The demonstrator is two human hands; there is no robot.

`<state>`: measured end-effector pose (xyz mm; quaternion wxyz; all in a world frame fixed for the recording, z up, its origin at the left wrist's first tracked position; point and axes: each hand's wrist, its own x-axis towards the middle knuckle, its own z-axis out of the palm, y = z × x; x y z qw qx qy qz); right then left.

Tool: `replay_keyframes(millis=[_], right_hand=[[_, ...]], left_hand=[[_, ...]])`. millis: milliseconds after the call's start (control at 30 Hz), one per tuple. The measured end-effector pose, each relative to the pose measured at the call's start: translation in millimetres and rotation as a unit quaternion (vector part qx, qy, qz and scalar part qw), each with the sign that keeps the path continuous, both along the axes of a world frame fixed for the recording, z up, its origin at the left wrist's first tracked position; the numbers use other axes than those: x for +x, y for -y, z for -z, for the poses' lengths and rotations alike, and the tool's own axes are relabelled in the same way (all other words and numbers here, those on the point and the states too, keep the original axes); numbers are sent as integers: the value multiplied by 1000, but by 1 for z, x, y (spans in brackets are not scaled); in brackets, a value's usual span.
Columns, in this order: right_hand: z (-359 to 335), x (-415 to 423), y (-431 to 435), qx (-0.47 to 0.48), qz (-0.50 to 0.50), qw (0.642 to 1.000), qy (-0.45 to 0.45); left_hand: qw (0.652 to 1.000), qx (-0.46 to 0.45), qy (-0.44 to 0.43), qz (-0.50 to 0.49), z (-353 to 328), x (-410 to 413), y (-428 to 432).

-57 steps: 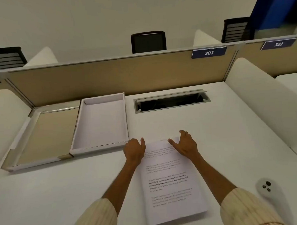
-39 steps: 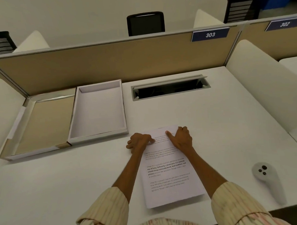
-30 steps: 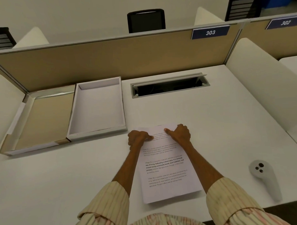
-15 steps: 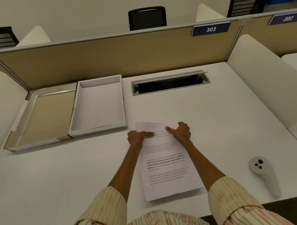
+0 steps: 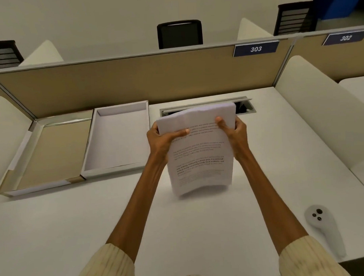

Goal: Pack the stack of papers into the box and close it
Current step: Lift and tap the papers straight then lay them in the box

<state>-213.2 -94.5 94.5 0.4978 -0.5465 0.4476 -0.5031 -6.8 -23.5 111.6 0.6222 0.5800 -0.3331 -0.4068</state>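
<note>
A stack of printed white papers [image 5: 200,155] hangs above the white desk, tilted with its near edge drooping down. My left hand [image 5: 162,139] grips its far left corner, thumb on top. My right hand [image 5: 233,133] grips the far right corner the same way. The open white box [image 5: 91,172] lies to the left, its tray empty. Its beige-lined lid [image 5: 53,150] lies flat further left, joined to the tray.
A grey controller [image 5: 324,227] lies at the desk's near right. A cable slot [image 5: 245,106] sits behind the papers. A beige partition [image 5: 133,81] closes the far side and white side panels [image 5: 320,110] flank the desk.
Both hands closed on the far end of the stack and lifted it off the desk. It went from lying flat to hanging tilted above the surface.
</note>
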Motion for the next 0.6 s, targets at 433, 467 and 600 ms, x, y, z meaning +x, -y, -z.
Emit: replay_keyframes(millis=[433, 467, 600], right_hand=[[-15, 12, 9, -23, 122, 992, 37], [-15, 16, 10, -27, 148, 988, 40], [-17, 26, 8, -34, 211, 976, 45]], left_hand=[[993, -75, 81, -33, -8, -18, 20], [992, -73, 91, -50, -8, -20, 21], [984, -89, 127, -83, -9, -23, 19]])
